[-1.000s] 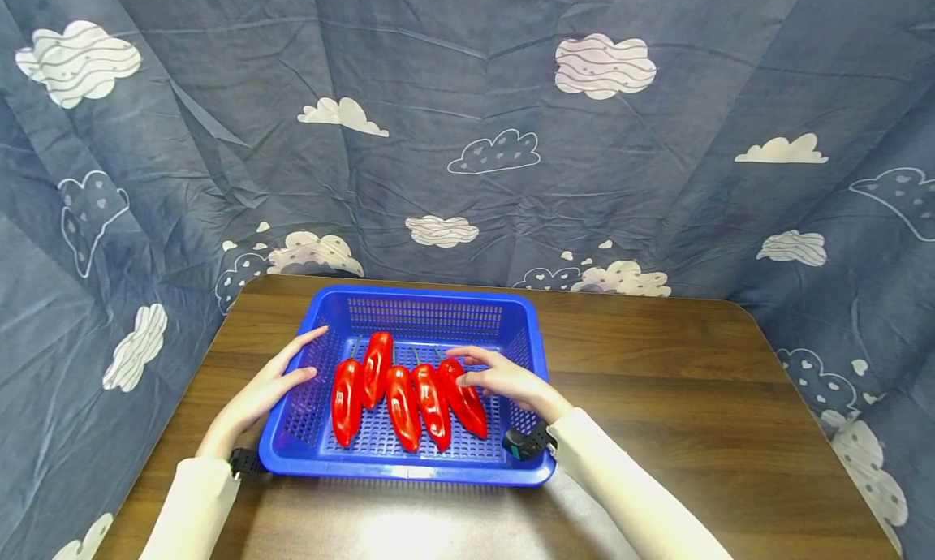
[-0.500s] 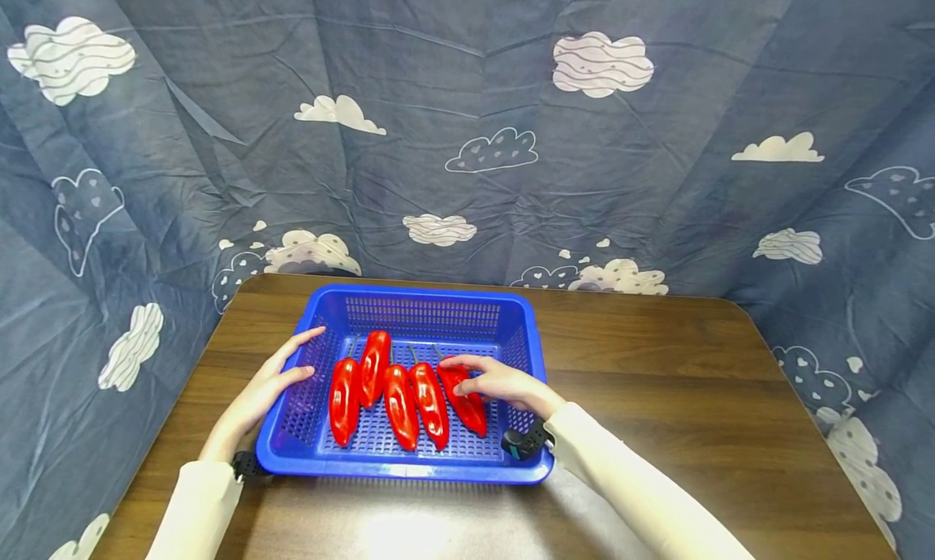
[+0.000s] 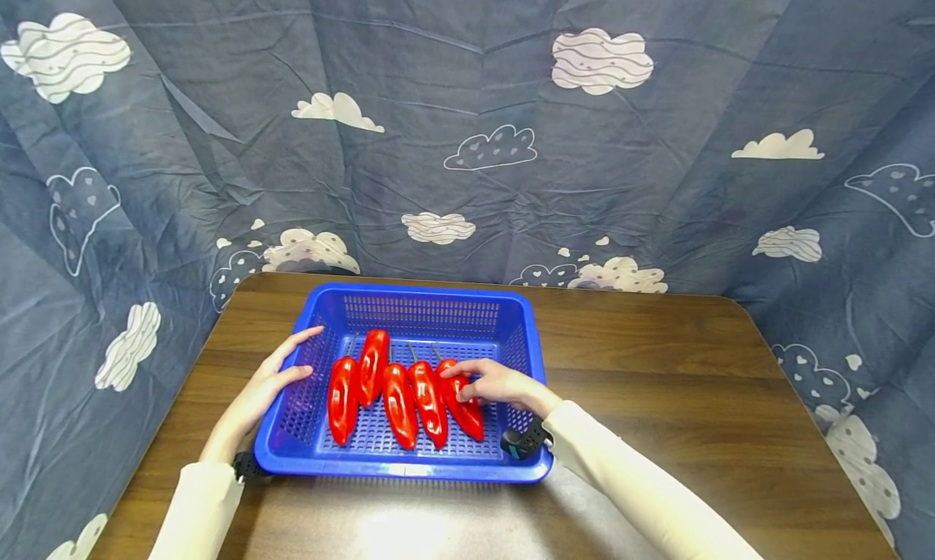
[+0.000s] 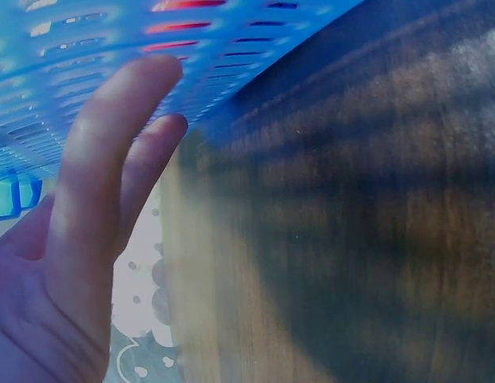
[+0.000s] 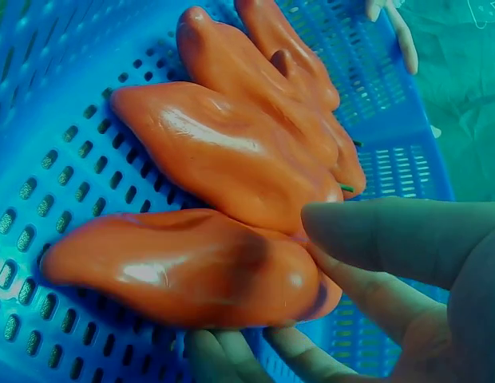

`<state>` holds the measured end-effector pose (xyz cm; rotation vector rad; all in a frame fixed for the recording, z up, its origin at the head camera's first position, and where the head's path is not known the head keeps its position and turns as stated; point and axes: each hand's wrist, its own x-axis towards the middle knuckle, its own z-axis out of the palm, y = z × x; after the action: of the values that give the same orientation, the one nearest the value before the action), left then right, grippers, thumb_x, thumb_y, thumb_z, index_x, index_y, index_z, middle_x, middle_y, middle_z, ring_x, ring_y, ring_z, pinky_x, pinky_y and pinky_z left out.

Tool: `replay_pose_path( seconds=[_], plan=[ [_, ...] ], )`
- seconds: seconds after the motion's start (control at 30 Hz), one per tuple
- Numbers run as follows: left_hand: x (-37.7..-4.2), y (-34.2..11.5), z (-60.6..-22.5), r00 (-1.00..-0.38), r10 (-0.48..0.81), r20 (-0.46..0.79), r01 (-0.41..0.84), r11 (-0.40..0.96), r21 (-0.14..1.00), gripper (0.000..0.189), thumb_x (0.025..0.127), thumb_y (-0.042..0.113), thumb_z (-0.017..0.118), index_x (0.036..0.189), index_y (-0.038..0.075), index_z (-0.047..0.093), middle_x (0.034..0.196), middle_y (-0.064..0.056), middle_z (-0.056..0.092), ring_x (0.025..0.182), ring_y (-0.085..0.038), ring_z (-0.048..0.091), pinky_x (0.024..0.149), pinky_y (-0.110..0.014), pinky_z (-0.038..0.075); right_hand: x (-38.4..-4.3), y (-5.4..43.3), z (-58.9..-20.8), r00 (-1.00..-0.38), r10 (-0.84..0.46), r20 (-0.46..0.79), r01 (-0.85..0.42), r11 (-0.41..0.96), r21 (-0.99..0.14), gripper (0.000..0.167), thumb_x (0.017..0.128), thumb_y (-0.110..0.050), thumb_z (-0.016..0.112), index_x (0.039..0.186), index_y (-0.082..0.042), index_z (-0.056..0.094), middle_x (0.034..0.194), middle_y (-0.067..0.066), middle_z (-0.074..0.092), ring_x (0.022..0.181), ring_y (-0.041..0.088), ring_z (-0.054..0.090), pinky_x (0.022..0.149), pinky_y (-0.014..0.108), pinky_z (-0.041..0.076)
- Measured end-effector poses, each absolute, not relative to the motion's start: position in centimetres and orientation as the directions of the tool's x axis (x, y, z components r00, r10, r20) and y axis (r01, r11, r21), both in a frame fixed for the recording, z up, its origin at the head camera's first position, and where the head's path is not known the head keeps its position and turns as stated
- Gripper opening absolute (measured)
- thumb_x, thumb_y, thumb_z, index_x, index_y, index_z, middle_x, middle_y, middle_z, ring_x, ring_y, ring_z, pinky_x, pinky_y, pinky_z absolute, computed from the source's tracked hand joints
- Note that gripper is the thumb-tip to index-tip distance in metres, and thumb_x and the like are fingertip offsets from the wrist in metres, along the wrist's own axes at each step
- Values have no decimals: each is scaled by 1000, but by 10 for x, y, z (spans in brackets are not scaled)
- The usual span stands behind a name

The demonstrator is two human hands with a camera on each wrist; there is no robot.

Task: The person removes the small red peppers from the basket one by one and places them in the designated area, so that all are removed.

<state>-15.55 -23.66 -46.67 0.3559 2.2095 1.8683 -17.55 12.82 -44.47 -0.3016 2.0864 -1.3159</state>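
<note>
In the head view, we see a blue plastic basket [image 3: 409, 469] near the far left corner of the table [image 3: 650, 373]. Five long red peppers [image 3: 399, 406] lie in it, stems mostly towards the table's far edge. The right hand [image 3: 506, 384] grasps the rightmost pepper [image 3: 470, 422], which rests on the basket floor. The left hand [image 3: 264, 385] straddles the basket wall nearest the table's left edge. The right wrist camera [image 3: 522, 443] sits close to the rim, so we judge it could knock the basket if that arm swings carelessly.

In the left wrist view, we find fingers lying almost straight along the slotted wall, outside it. How firmly they press we cannot tell; were this hold slack, the basket might slide when bumped.

In the right wrist view, we see the right hand's fingers around the stem end of the rightmost pepper, on both sides. Its glossy skin might slip from so light-looking a grip. The adjoining pepper [image 5: 223, 148] touches it, so a sideways pull could drag or roll that one too.
</note>
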Motion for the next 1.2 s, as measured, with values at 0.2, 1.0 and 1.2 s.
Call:
replay_pose_path(
  seconds=[0.2, 1.0, 1.2],
  plan=[
    [-155, -236, -466, -944, 327, -27, 23, 149, 989, 54, 98, 8, 45, 150, 11, 28, 150, -21, 24, 121, -41, 41, 81, -37, 51, -175, 128, -444, -762, -502, -410, 180, 444, -878, 43, 81, 6, 60, 125, 3, 59, 117, 16, 54, 81, 18, 59, 70, 37, 54],
    [-153, -234, -467, -945, 322, -57, -23, 106, 994, 55, 98, 10, 46, 150, 13, 27, 150, -20, 24, 120, -43, 41, 82, -42, 51, -177, 129, -442, -801, -521, -295, 215, 209, -954, 48, 81, 7, 60, 129, 4, 54, 134, 20, 42, 89, 22, 62, 78, 42, 54],
    [-154, -235, -467, -949, 312, -40, 3, 134, 991, 55, 98, 10, 46, 150, 12, 28, 149, -19, 26, 119, -40, 42, 82, -39, 51, -178, 129, -439, -814, -525, -249, 214, 128, -968, 48, 80, 10, 58, 128, 7, 51, 126, 21, 44, 90, 23, 61, 75, 39, 55]
  ],
)
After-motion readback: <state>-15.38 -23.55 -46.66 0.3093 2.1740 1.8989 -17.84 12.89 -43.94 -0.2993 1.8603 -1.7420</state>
